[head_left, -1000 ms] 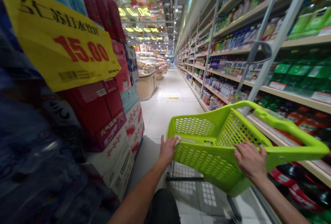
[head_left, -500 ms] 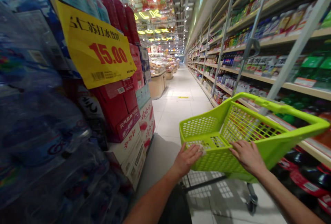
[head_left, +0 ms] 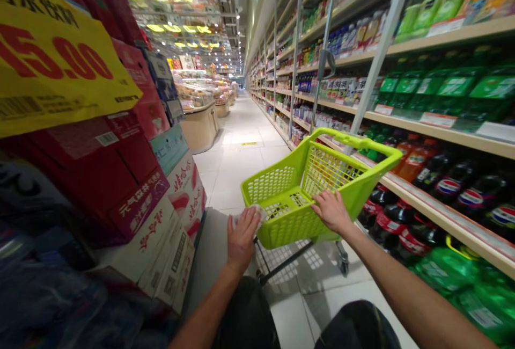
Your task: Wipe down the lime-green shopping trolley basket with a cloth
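A lime-green shopping cart (head_left: 281, 233) with a perforated plastic basket stands in front of me, side-on. At its near left corner, my left hand (head_left: 242, 233) presses a crumpled white cloth or tissue (head_left: 259, 212) against the rim, mostly under its fingertips. My right hand (head_left: 332, 210) grips the near side rim farther along, fingers bent over the edge and thumb outside. The cart's push handle (head_left: 358, 142) rises beyond that hand, toward the shelves.
Stacked drink cartons (head_left: 161, 247) and a yellow price sign (head_left: 60, 64) crowd my left. Shelves of bottles, including green soda bottles (head_left: 450, 88) and cola bottles (head_left: 475, 190), line the right. A tiled aisle (head_left: 249, 158) runs ahead past wooden display counters (head_left: 201, 129).
My view has turned right, so the cart and shelves sit farther left. My left hand with the white cloth has moved to the basket's outer corner; my right hand stays on the rim.
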### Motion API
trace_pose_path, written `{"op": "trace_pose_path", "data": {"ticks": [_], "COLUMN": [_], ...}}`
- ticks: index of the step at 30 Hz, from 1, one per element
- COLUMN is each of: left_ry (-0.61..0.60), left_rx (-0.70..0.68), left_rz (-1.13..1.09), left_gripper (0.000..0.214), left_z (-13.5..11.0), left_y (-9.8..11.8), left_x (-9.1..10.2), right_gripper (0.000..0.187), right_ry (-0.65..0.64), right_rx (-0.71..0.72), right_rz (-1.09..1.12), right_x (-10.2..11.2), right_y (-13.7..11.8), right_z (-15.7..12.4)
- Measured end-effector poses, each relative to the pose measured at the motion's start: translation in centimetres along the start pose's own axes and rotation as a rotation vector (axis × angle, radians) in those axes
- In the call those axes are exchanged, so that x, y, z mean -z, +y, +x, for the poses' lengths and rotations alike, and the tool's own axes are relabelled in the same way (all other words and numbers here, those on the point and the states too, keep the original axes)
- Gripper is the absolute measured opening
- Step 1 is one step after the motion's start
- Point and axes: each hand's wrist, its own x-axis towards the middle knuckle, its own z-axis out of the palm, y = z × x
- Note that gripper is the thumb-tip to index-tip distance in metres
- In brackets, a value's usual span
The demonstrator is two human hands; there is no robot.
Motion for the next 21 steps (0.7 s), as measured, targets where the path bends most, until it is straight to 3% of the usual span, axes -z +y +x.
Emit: {"op": "trace_pose_path", "data": {"ticks": [2, 4, 8, 12, 15, 19, 21], "left_ry": [-0.002, -0.036, -0.112, -0.062, -0.013, -0.065, -0.111], "left_rx": [-0.124, -0.200, -0.127, 0.042, -0.080, -0.315, -0.273], "left_rz": [-0.049, -0.080, -0.055, -0.017, -0.076, -0.168, -0.198], "left_gripper": [0.040, 0.039, 0.046, 0.051, 0.045, 0.038, 0.040], "left_z": [0.2, -1.6, -5.5, -3.1, -0.7, -1.5, -1.8], "left_y": [1.0, 1.6, 0.8, 0.1, 0.4, 0.3, 0.4], "left_x": [-0.7, -1.6, -2.3, -1.3, -1.1, -1.5, -1.4], "right_gripper": [0.028, 0.028, 0.028, 0.027, 0.027, 0.030, 0.032], "right_ry": [-0.003, 0.001, 0.016, 0.019, 0.006, 0.023, 0.045], "right_rx": [-0.004, -0.006, -0.005, 0.004, 0.003, 0.009, -0.003], "right_rz": [0.008, 0.014, 0.020, 0.029, 0.038, 0.095, 0.139], "right_x": [0.0, 0.0, 0.0, 0.1, 0.0, -0.6, -1.2], "right_y": [0.0, 0.1, 0.4, 1.1, 1.8, 2.8, 3.3], "right_z": [0.0, -0.1, -0.5, -0.9, -1.1, -1.3, -1.3]}}
